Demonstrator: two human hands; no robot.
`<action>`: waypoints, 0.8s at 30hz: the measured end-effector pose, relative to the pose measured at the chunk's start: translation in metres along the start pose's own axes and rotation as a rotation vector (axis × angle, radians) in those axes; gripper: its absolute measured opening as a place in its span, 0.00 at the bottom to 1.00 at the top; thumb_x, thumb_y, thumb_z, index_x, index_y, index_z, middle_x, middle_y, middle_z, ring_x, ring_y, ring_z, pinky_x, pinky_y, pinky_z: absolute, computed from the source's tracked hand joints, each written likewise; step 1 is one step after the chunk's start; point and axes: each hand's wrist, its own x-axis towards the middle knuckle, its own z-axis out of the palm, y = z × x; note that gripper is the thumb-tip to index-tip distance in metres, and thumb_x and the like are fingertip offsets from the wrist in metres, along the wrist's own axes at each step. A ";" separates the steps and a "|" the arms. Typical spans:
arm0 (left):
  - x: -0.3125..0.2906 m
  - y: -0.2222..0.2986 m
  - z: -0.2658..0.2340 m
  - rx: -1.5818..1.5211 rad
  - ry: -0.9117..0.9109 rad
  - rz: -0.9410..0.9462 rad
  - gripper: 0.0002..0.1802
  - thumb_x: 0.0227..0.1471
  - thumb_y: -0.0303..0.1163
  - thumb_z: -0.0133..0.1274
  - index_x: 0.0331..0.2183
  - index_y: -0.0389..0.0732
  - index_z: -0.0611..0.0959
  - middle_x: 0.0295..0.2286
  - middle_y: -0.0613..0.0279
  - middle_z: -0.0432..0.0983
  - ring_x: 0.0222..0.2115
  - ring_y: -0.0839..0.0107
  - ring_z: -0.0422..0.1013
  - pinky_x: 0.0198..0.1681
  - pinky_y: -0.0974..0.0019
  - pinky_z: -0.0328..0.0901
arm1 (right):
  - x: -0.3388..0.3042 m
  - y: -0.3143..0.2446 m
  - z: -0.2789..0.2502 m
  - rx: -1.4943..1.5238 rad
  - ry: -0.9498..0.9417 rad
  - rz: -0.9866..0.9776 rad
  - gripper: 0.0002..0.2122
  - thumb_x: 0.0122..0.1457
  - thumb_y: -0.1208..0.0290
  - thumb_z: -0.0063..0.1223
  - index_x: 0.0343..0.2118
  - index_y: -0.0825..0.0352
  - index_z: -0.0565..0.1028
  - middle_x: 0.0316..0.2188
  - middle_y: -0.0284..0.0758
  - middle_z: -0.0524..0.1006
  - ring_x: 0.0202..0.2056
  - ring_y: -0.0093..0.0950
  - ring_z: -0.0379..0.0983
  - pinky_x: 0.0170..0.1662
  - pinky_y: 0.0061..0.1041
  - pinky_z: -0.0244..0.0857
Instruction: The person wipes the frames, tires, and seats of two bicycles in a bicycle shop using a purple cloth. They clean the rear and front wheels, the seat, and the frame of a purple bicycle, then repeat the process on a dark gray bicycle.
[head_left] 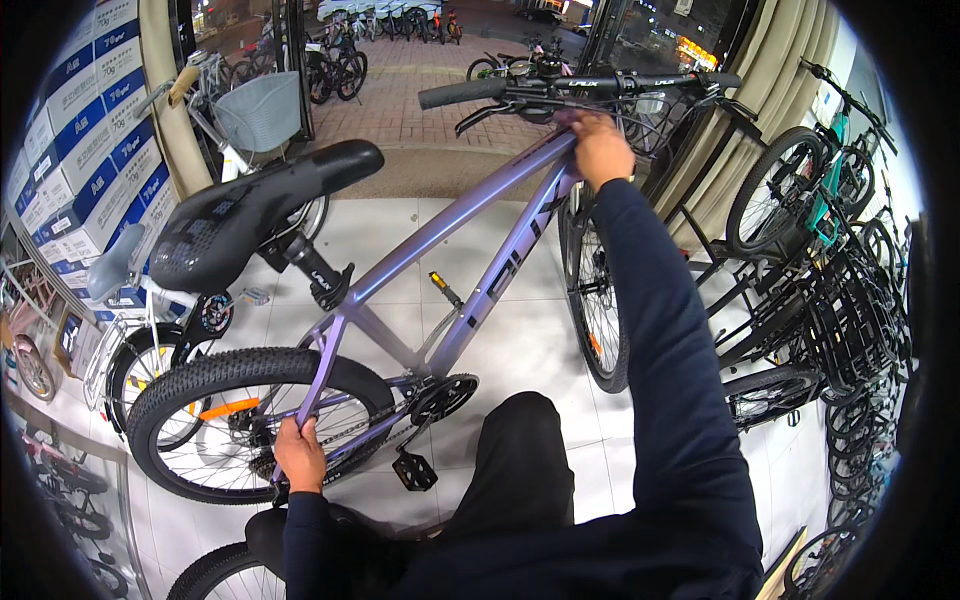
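Note:
A purple bicycle (440,232) stands in front of me, its handlebar (580,88) at the far right and its black saddle (235,215) at the left. My left hand (301,456) is closed round the seat stay beside the rear wheel (160,420). At the front of the frame, just below the handlebar, my right hand (602,150) grips the tube near the head tube; part of its fingers is hidden behind the frame. The near pedal (414,471) hangs low, close to my knee. Beyond my right forearm is the front wheel (590,290).
Stacked blue-and-white cartons (95,130) line the left wall. Next to them stands a white bicycle with a grey basket (258,112). Black racks (800,330) and a teal bicycle (826,205) fill the right side. Ahead, a doorway opens onto brick paving (405,120).

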 end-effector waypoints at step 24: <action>0.000 -0.003 0.001 0.036 -0.022 -0.065 0.12 0.61 0.37 0.58 0.35 0.39 0.78 0.28 0.46 0.77 0.30 0.41 0.74 0.34 0.48 0.67 | -0.283 -0.156 0.019 0.480 -0.519 -0.233 0.19 0.51 0.81 0.55 0.47 0.62 0.83 0.57 0.41 0.77 0.49 0.41 0.80 0.51 0.34 0.76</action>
